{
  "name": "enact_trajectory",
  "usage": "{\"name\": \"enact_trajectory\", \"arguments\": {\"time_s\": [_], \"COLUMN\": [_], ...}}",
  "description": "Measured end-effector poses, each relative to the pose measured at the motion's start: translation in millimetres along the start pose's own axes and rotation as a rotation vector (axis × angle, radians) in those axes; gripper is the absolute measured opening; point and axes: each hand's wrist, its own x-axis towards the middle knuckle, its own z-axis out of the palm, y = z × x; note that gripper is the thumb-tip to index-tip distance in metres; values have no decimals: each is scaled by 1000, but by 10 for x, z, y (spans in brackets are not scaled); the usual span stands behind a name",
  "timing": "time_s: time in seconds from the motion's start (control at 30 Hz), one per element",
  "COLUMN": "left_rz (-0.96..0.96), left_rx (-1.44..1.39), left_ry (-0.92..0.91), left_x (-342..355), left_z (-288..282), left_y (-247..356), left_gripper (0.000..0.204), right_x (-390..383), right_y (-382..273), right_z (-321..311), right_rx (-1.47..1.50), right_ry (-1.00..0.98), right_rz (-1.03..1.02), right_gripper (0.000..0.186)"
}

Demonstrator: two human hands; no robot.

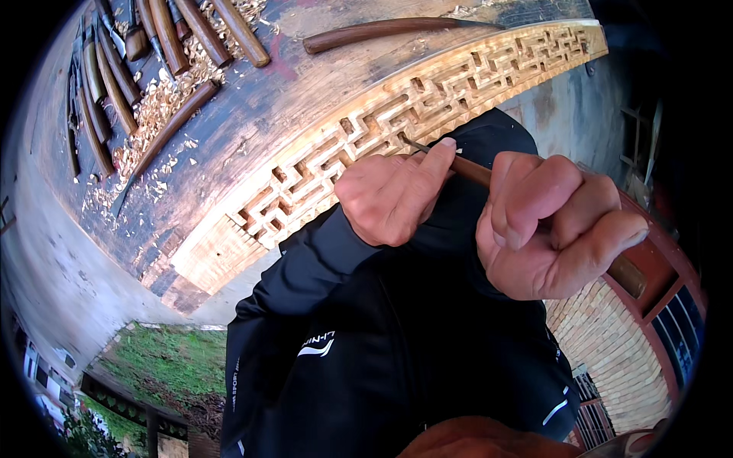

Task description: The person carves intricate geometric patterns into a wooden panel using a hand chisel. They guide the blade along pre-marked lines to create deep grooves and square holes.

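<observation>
Two hands hold one brown wooden-handled carving tool (472,172). The right hand (561,221) has its fingers curled around the handle, and the left hand (393,197) has its fingers closed on the front part, by the one thin metal blade (414,143). The blade's tip is at a cut in one long, pale wooden board with maze-like carving (217,256). The board lies along the near edge of the dark-stained wooden surface (252,114). Just past it lies one long, curved brown wooden handle (382,30). Toward the left edge are more than ten wooden-handled tools (202,32), too bunched up to count exactly, and lots of curly, pale wood shavings (156,107).
</observation>
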Motion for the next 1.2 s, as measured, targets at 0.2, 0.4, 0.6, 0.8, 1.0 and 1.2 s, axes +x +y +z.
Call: {"name": "enact_trajectory", "arguments": {"time_s": [0.2,0.4,0.6,0.8,1.0,1.2], "left_rz": [51,96,129,107,88,84], "left_rx": [-20,-119,-100,-132,-116,-156], "left_ry": [-59,81,89,75,102,82], "left_x": [32,-61,-67,-51,-75,-45], "left_z": [-49,61,81,50,62,44], "left_y": [14,-31,-48,-44,-34,-44], "left_gripper": [39,40,40,40,39,35], "right_x": [188,-22,-55,3,89,136], "right_y": [-99,-213,-183,-253,-237,-222], "right_z": [-470,-330,-309,-274,-286,-279], "right_rx": [3,-103,-90,-103,-122,-109], "right_ry": [-550,-484,-519,-597,-708,-756], "right_rz": [20,-116,-174,-137,-132,-128], "right_gripper": [57,59,61,62,65,66]}}
